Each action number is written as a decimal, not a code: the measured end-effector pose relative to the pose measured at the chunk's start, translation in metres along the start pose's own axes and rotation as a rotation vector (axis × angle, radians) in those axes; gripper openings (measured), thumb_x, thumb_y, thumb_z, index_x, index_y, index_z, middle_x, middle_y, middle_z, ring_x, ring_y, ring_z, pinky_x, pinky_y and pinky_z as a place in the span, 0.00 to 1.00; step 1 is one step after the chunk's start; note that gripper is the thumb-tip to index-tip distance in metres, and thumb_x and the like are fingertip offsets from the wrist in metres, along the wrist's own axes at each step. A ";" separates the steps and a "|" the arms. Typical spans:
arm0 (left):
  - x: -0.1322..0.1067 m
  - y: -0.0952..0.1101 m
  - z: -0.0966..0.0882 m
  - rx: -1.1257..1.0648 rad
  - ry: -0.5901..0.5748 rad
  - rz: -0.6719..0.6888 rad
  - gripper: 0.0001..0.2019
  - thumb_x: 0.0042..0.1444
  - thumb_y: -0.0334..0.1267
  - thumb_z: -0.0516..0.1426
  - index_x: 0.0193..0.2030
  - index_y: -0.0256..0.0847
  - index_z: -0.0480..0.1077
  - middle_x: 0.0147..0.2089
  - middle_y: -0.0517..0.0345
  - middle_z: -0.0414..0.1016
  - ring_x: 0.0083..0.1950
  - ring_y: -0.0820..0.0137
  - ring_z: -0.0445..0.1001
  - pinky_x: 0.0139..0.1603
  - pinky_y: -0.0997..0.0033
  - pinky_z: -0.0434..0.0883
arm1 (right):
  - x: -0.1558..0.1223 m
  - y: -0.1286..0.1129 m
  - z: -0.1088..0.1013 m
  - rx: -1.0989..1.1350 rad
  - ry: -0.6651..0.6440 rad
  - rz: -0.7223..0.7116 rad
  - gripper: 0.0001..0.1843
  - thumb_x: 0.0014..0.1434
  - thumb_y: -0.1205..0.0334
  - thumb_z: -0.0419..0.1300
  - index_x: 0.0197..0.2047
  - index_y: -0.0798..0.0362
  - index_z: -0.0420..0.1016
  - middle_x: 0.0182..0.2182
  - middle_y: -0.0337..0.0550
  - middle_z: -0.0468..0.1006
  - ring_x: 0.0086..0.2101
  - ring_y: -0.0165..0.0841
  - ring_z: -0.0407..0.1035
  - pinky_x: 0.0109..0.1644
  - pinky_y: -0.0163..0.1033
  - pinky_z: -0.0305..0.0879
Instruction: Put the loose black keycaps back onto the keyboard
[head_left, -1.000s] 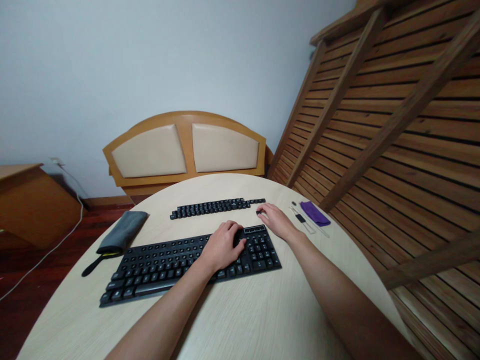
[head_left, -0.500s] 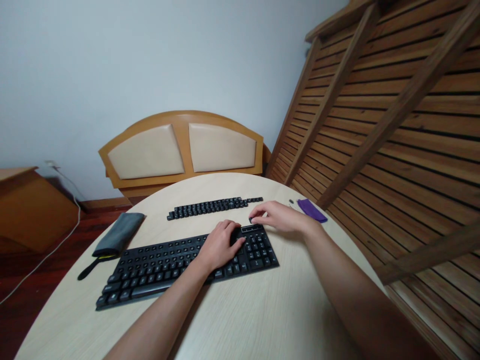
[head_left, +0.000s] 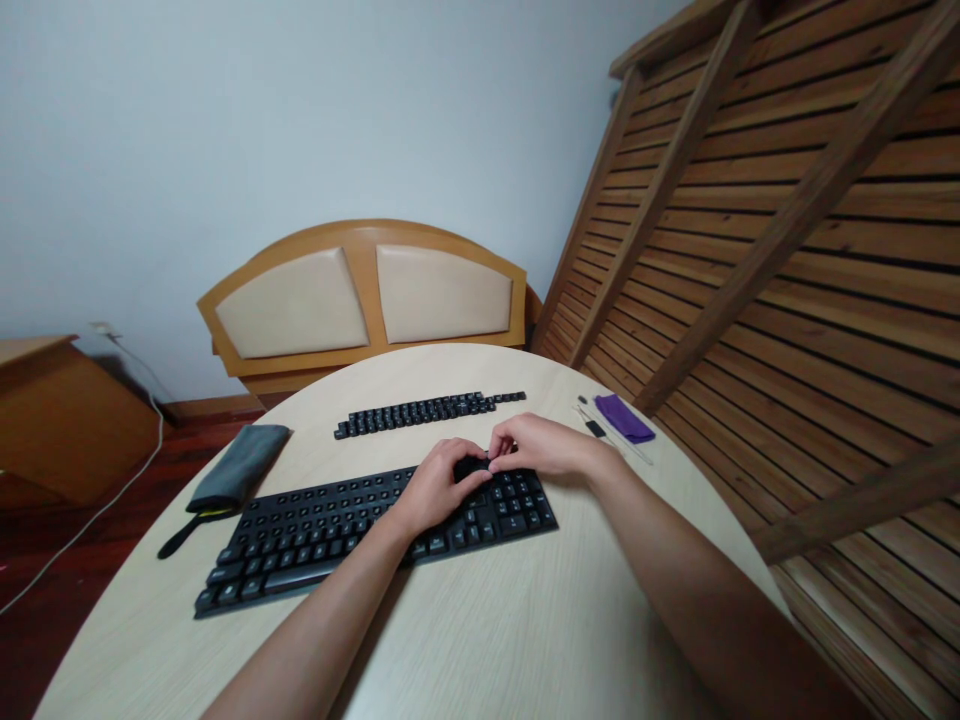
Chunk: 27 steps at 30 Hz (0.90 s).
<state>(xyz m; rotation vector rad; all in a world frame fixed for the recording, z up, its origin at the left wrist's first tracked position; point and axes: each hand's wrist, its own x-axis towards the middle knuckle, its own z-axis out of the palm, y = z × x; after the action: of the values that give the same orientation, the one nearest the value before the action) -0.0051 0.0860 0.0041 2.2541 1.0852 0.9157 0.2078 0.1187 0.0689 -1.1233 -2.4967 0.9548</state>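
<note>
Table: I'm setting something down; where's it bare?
Bare: the table between keyboard and both forearms; strip between keyboard and loose keys, from grey pouch to left hand. Crowded: around right hand; among small items beside purple cloth.

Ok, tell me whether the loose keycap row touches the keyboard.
Apart: the head view shows bare tabletop between the loose keycap row and the keyboard.

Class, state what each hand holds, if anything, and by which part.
The left hand lies over the keyboard, holding nothing visible. Whether the pinching right hand holds anything there cannot be told.
</note>
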 end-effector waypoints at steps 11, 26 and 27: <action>0.000 -0.002 0.001 0.011 -0.038 -0.002 0.03 0.60 0.38 0.61 0.39 0.44 0.76 0.47 0.56 0.76 0.51 0.64 0.72 0.56 0.60 0.68 | 0.003 0.009 0.006 0.054 -0.096 -0.008 0.09 0.55 0.58 0.66 0.37 0.55 0.81 0.33 0.42 0.82 0.33 0.34 0.74 0.36 0.34 0.63; -0.002 -0.002 0.003 0.079 -0.062 -0.012 0.06 0.60 0.38 0.61 0.43 0.44 0.74 0.49 0.55 0.73 0.52 0.62 0.71 0.57 0.59 0.67 | 0.003 0.005 0.003 -0.049 -0.065 -0.028 0.09 0.55 0.57 0.65 0.34 0.54 0.83 0.29 0.41 0.82 0.31 0.32 0.72 0.33 0.33 0.59; -0.002 -0.002 0.003 0.076 -0.063 -0.012 0.05 0.60 0.38 0.61 0.43 0.44 0.74 0.49 0.55 0.73 0.52 0.62 0.71 0.57 0.59 0.67 | 0.002 0.005 0.003 -0.039 -0.074 -0.030 0.09 0.56 0.58 0.65 0.35 0.54 0.83 0.30 0.41 0.82 0.31 0.33 0.73 0.34 0.34 0.60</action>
<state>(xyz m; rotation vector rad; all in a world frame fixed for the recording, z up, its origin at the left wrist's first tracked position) -0.0053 0.0853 0.0003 2.3186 1.1218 0.8056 0.2078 0.1216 0.0633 -1.0781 -2.5934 0.9609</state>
